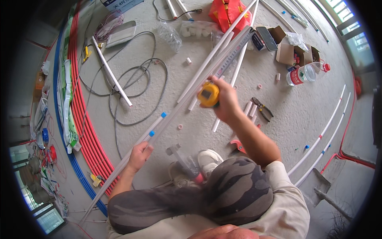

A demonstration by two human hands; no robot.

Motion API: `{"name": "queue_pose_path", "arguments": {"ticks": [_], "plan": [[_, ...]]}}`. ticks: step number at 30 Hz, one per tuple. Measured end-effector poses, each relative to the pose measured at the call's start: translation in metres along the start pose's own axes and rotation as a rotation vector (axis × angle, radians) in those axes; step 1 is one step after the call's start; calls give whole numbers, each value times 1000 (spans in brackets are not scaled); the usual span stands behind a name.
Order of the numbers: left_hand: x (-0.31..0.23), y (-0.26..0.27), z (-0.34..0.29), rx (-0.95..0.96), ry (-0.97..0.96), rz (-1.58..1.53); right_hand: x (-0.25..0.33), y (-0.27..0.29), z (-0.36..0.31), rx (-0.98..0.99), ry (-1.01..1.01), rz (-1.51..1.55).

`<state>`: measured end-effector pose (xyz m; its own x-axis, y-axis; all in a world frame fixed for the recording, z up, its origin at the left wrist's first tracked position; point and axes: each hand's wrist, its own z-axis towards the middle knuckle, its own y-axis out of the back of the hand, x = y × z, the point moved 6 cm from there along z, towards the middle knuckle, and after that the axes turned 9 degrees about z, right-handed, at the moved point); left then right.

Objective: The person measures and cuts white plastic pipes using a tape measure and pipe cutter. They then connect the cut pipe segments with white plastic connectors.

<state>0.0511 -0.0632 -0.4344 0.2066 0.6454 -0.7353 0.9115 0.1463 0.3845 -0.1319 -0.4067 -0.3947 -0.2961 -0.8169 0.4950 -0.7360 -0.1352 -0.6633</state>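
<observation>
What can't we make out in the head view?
Head view, all:
- Yellow tape measure, right side: covered by the right hand.
- Exactly which white pipes are held: covered by the left hand.
- Grey tool by the shoes: blurred.
- Blue-white box: cut off by top edge.

Along the left edge of the concrete floor point(306, 115) run a bundle of red pipes point(87, 133) and, outside it, blue pipes point(79, 169). Inward from these, a grey cable point(166, 84) lies in loose loops, with a white tray point(122, 34) farther off. Toward the far edge sits a red bag point(223, 15). Nearer the right edge, a clear bottle point(306, 74) lies on its side beside open cardboard boxes point(284, 55); pliers point(261, 107) lie closer in, and a shovel point(318, 184) shows by the near right corner.
</observation>
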Motion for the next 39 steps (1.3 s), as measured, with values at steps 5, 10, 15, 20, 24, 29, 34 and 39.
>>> {"name": "queue_pose_path", "arguments": {"ticks": [5, 10, 15, 20, 24, 29, 34, 39], "plan": [[-28, -8, 10, 19, 10, -43, -71, -19, -30, 103, -100, 34], [-39, -16, 21, 113, -3, -55, -109, -23, -43, 194, -189, 98], [-121, 4, 64, -69, -430, 207, -131, -19, -47, 170, -221, 105], [-220, -15, 130, 161, -345, -29, -126, -31, -53, 222, -210, 129], [-252, -56, 161, 388, -101, -284, -120, -34, -60, 274, -214, 99], [-258, -81, 172, 457, -22, -364, -120, -27, -62, 281, -232, 65], [-257, -94, 176, 389, -41, -434, -121, -23, -64, 270, -239, 116], [-290, -60, 176, -33, -316, 97, -114, -24, -59, 260, -88, 77]]}}
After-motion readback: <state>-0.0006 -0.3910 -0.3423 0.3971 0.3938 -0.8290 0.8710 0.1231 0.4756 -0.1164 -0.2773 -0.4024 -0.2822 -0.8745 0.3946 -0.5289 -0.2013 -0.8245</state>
